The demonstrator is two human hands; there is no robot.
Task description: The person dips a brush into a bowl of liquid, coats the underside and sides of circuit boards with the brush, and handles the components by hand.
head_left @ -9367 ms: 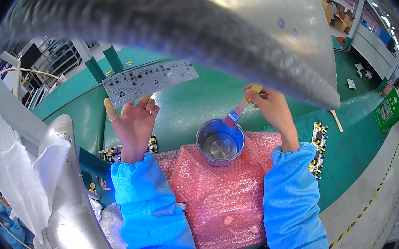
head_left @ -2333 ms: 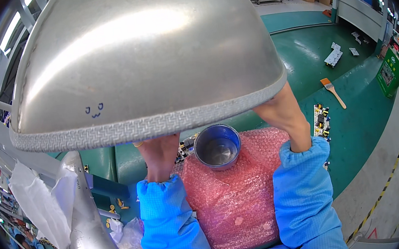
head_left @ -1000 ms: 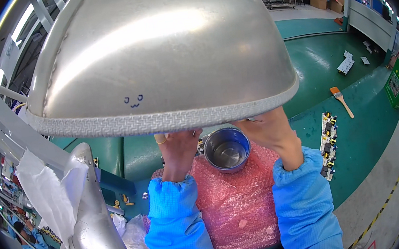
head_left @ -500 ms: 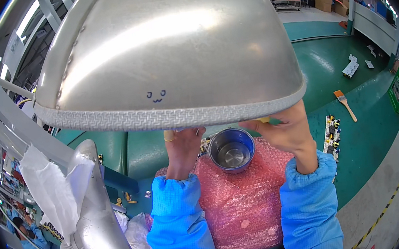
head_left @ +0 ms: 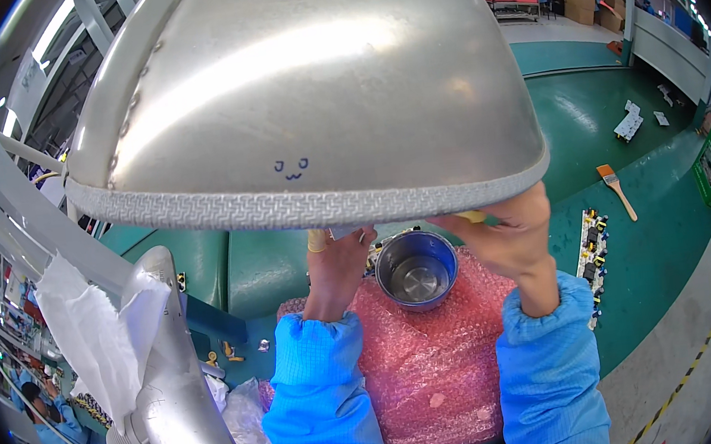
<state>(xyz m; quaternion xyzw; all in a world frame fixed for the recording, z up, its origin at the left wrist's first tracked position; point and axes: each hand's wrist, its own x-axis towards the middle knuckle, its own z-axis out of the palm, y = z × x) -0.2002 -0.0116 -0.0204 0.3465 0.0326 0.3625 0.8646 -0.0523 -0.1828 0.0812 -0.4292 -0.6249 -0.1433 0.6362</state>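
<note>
A large metal hood with a grey braided edge hangs over the work and hides most of my fingers. My left hand reaches under that edge, its fingers bent, a pale cot on one; a whitish bit shows between them. Opposite it, my right hand is curled, with a yellow cot on one finger. Whatever either hand grips is hidden. Between them a dark-rimmed metal cup holds what looks like clear liquid. It stands at the far end of pink bubble wrap; neither hand visibly touches it.
Right of me a circuit board and an orange-tipped brush lie on the green mat. At left stands a metal duct with white cloth draped on it. Clear plastic is bunched beside my left sleeve. Another person sits far left.
My left hand has shifted slightly to the right and my right wrist slightly to the left. The view has moved a little; the cup stays on the bubble wrap.
</note>
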